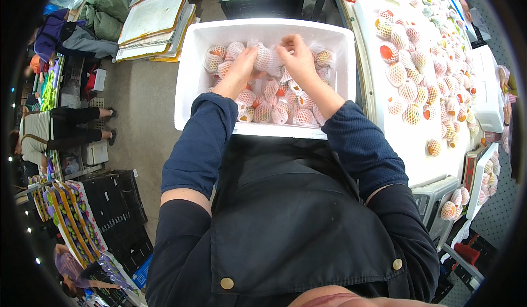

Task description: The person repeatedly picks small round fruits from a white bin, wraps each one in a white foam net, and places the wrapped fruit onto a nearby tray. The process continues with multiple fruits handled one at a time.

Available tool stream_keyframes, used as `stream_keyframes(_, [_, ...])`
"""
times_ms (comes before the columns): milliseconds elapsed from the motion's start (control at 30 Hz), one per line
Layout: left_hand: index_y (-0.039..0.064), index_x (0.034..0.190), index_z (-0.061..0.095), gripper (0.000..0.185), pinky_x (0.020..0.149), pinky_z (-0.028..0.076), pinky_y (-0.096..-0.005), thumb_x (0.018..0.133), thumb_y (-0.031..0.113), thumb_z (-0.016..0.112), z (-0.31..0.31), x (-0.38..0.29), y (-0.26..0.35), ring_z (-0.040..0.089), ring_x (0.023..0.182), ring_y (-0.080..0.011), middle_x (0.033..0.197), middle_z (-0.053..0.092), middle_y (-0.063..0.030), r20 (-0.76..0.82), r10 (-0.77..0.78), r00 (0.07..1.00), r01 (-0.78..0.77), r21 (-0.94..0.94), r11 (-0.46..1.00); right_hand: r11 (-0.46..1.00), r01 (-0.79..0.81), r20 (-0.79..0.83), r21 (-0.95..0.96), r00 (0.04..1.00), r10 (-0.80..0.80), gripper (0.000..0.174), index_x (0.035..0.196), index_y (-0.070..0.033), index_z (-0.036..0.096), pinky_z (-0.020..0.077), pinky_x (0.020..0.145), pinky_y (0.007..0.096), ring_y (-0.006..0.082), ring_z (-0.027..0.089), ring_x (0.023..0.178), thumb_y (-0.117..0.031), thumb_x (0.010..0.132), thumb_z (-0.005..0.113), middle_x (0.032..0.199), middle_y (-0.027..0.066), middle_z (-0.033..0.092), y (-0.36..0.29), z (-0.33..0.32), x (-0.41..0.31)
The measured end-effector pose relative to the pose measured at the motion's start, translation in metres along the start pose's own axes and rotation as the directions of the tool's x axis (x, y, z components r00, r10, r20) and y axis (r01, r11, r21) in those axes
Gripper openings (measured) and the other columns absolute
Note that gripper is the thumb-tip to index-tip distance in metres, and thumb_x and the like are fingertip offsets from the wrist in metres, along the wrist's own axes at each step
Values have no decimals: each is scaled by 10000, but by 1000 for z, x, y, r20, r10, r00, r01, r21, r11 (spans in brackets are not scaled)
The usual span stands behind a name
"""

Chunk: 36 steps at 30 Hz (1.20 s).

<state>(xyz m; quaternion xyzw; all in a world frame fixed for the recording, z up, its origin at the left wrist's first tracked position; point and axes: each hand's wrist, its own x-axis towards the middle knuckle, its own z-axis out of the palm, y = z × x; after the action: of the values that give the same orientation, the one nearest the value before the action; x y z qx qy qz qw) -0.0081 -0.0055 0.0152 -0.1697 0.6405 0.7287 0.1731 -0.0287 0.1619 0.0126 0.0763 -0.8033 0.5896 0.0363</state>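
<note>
A white polystyrene box (182, 88) stands in front of me, with a layer of round fruit in white foam nets (262, 112) inside it. Orange and red skin shows through the mesh. Over the far half of the box, my left hand (242, 66) grips a net-wrapped fruit (262, 58) with thumb and fingers. My right hand (299, 60) is just right of that fruit, its fingers curled near the whitish wrapping. Whether the right fingers pinch the wrapping cannot be made out. The hands partly cover the fruit below them.
To the right, a white-topped table (395, 150) carries many net-wrapped fruits (420, 80). Weighing scales (436, 200) stand at its near end. Stacked foam lids (152, 18) lie at the far left, black crates (119, 208) at the near left. Other people (37, 130) are around the edges.
</note>
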Motion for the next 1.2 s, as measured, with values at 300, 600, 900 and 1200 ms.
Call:
stream_keyframes(300, [86,1007,580,484,542,390,-245,1008,495,321,-5,2,0,461,512,-104,634,564,-16,46,-88,995,87,19,996,946,-262,290,190,936,201,442,1192,1,550,501,818,357,272,635,932,-323,892,580,1066,149,636,-9,2,-5])
stream_keyframes(600, [71,1043,590,502,533,373,-230,1008,495,324,-19,18,-17,468,567,-77,660,548,3,-23,14,1000,-12,54,998,252,-619,530,744,776,341,343,1032,-90,582,493,639,353,204,592,678,-409,951,488,836,80,635,-25,-22,6])
stream_keyframes(900, [91,1020,582,440,488,403,-236,998,468,359,-22,27,-17,499,530,-88,663,580,-29,-5,2,1000,-2,64,998,168,-421,383,891,898,217,281,931,-109,579,434,522,328,194,549,619,-386,891,604,762,77,598,-28,-172,27])
stream_keyframes(1200, [78,1025,574,394,511,406,-216,996,413,370,-16,18,-10,503,547,-84,684,592,-38,-7,56,998,-55,123,991,663,122,-466,739,802,373,512,1316,0,347,514,818,384,307,631,965,-388,986,393,1141,237,597,-22,-386,73])
